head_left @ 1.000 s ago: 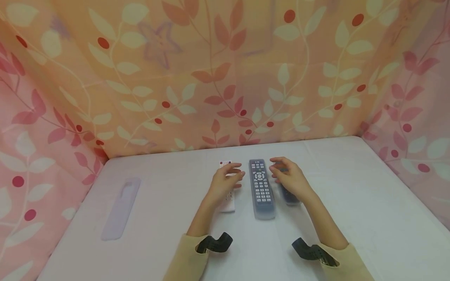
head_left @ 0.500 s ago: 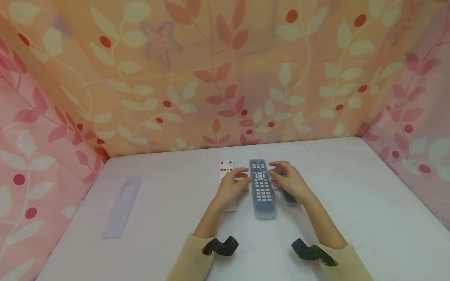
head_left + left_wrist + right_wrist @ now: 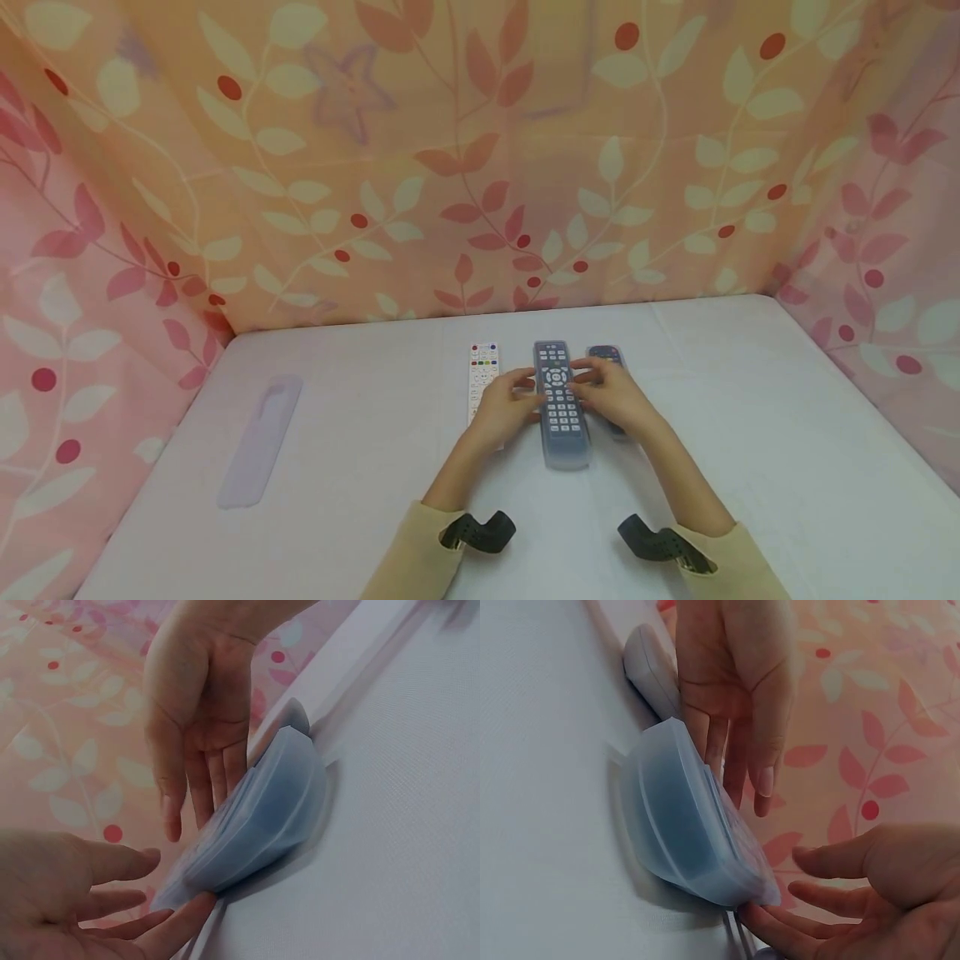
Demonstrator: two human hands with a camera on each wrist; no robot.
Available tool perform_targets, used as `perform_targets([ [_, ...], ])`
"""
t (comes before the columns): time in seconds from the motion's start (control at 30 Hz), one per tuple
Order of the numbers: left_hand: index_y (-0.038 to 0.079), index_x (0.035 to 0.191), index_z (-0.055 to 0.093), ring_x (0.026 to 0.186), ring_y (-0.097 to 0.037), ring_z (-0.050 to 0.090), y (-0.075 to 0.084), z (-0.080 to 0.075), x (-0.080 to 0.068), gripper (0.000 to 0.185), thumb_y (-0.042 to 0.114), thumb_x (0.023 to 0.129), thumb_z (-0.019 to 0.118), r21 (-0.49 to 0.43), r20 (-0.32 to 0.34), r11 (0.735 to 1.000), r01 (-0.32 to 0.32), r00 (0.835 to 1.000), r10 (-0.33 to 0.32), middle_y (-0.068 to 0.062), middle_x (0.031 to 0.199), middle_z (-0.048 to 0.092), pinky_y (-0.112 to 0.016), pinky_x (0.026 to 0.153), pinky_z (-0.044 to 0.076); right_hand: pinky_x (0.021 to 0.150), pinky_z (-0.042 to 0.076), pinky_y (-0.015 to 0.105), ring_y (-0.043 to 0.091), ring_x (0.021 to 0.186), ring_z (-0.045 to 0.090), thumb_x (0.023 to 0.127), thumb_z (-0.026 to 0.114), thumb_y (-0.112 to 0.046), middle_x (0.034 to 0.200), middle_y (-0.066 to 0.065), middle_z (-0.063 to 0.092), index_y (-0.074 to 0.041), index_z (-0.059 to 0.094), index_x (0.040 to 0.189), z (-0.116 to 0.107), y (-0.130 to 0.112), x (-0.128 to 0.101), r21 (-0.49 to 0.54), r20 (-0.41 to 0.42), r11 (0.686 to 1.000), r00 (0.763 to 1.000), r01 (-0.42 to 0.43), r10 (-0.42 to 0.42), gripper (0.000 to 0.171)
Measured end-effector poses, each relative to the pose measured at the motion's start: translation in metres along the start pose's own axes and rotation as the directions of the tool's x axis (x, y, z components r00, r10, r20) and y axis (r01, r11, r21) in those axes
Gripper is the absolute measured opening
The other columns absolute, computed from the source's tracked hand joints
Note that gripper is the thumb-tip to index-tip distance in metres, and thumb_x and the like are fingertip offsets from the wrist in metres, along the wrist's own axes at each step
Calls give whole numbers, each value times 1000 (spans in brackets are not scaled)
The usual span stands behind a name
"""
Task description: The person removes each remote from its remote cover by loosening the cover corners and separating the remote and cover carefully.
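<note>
- Both hands have closed in since a second ago: the left hand [image 3: 508, 405] and right hand [image 3: 615, 397], fingers straight and relaxed, now flank the middle remote [image 3: 559, 402], fingertips touching its edges.
- It lies flat mid-table [image 3: 750, 450] in a smooth, translucent bluish sleeve; its key labels are unreadable.
- White remote [image 3: 483, 367] and dark remote [image 3: 604, 355] lie just beside it, more exposed than before.
- A pale sleeve [image 3: 260, 441] lies far left.

Three remotes lie side by side on the tabletop [image 3: 750, 433], lengthwise toward the curtain [image 3: 480, 167] that stands behind it and along both sides. The covered remote [image 3: 558, 404] is in the middle, the white remote [image 3: 482, 371] just to its left, and the small remote [image 3: 606, 357] just to its right. The left hand [image 3: 508, 406] lies over the near part of the white remote, its fingers [image 3: 525, 382] at the covered remote's left edge. The right hand [image 3: 615, 400] lies over the small remote, with fingers at the covered remote's right edge. Well apart, far left on the tabletop, lies an empty remote sleeve [image 3: 260, 439].
</note>
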State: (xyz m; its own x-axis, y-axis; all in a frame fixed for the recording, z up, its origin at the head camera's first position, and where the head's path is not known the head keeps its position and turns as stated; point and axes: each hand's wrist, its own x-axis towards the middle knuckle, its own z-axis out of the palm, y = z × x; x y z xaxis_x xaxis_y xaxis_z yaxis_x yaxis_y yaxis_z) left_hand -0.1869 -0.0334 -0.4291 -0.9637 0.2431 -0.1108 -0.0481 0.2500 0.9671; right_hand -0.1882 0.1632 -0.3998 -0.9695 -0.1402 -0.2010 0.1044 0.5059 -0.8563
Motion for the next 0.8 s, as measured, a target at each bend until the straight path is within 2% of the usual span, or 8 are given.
perform_targets([
  [0.13, -2, 147, 57, 118, -33, 71, 0, 1, -1, 50, 7, 100, 69, 36, 16, 999, -5, 1000, 4, -22, 138, 63, -37, 92, 63, 98, 60, 46, 46, 124, 65, 99, 69, -3, 136, 35, 60, 11, 51, 145, 1, 3, 2, -46, 11, 999, 1000, 6, -6, 51],
  [0.27, -2, 143, 61, 119, -32, 72, 0, 2, -1, 46, 7, 99, 71, 83, 28, 996, -23, 999, 21, -21, 138, 66, -38, 96, 61, 98, 60, 45, 46, 122, 66, 96, 70, 1, 134, 35, 61, 12, 52, 144, 1, 4, 3, -52, 11, 999, 1000, 12, -12, 52],
  [0.5, -5, 137, 65, 112, -30, 73, 2, 2, -2, 42, 1, 97, 72, 92, 26, 995, -48, 999, 46, -21, 135, 68, -36, 91, 63, 98, 60, 45, 45, 121, 67, 96, 72, 1, 135, 34, 62, 12, 52, 144, 2, 3, 1, -34, 11, 999, 1000, 14, -14, 53],
  [0.8, -4, 133, 68, 110, -29, 74, 6, -2, -2, 40, -2, 94, 74, 71, -29, 996, -52, 998, 54, -20, 132, 69, -35, 88, 64, 95, 62, 44, 47, 124, 65, 94, 73, 2, 139, 34, 60, 10, 52, 146, 1, 0, -2, 10, 4, 998, 998, 66, -66, 56],
])
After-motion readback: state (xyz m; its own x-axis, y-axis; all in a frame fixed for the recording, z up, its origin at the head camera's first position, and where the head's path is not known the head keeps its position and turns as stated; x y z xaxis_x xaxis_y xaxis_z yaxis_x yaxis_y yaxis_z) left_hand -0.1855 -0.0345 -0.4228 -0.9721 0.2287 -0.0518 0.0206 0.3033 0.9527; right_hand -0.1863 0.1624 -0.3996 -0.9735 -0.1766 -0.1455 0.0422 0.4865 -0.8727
